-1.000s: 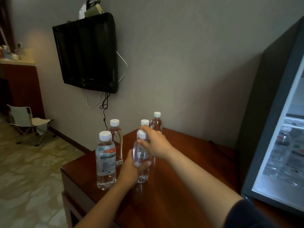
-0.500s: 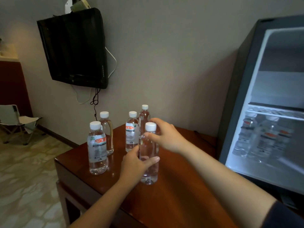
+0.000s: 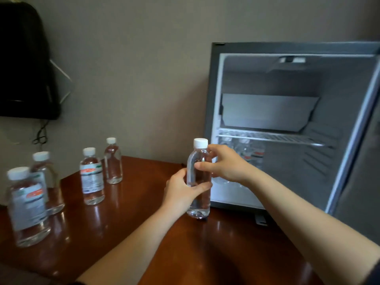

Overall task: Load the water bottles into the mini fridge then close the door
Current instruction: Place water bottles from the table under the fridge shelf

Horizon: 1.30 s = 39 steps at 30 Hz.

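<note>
Both hands are gripping one unlabelled water bottle (image 3: 199, 182) upright, right in front of the open mini fridge (image 3: 287, 128), w/ its base just above or barely touching the bench (image 3: 144, 223) near the fridge's front-left corner — can't tell which. The left hand (image 3: 181, 192) is wrapping the lower body, fingers (image 3: 200, 189) curled round the front and pressing on it. The right hand (image 3: 226, 163) is pinching the shoulder below the white cap (image 3: 200, 142), thumb on the near side, other fingers behind.

Progress, judging by what's showing: part done. A few bottles are already sitting inside the fridge under the wire shelf (image 3: 271, 137), at the back-left of the lower compartment — blurry, so exact count is unclear. Four bottles are waiting on the bench toward its left side: a labelled bottle (image 3: 27, 206) nearest the front-left edge, another (image 3: 46, 182) just behind it, a third labelled bottle (image 3: 92, 175) further in, and a clear one w/o label (image 3: 113, 161) near the back edge by the wall. All standing upright, well apart from the held one.

Left to do, prob.: slide this bottle in beside the others, fetch the remaining four, then swing the door shut — the door itself is only partly in view at the right.
</note>
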### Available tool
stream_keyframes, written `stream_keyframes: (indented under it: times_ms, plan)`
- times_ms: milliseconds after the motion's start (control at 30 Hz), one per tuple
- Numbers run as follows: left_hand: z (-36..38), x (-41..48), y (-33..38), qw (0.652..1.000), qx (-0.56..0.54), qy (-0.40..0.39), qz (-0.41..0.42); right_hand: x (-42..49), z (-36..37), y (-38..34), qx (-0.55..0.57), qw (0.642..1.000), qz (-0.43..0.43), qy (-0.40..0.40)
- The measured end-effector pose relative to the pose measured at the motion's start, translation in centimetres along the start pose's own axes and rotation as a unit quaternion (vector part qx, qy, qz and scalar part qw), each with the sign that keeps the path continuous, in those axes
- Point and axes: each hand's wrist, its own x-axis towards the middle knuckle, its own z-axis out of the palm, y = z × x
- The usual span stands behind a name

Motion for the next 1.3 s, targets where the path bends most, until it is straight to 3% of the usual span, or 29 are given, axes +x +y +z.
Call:
stream_keyframes:
  times_ms: [367, 733, 1000, 1300]
  plan:
    - [11.2, 3.4, 2.3, 0.994, 0.001, -0.108, 0.004, -2.0, -5.4, 8.1, -0.099, 0.980, 0.125, 0.121]
    - [17.2, 3.5, 0.9, 0.984, -0.062, -0.169, -0.004, -1.7, -6.3, 14.3, -0.083, 0.955, 0.208, 0.193]
    - [20.0, 4.4, -0.3, 0.978, -0.010, -0.203, 0.054, 0.7, -6.8, 16.8, -0.064, 0.945, 0.246, 0.204]
    - [22.2, 7.1, -1.6, 0.964, 0.129, -0.223, 0.070, 3.3, -7.0, 19.2, -0.011, 0.952, 0.205, 0.228]
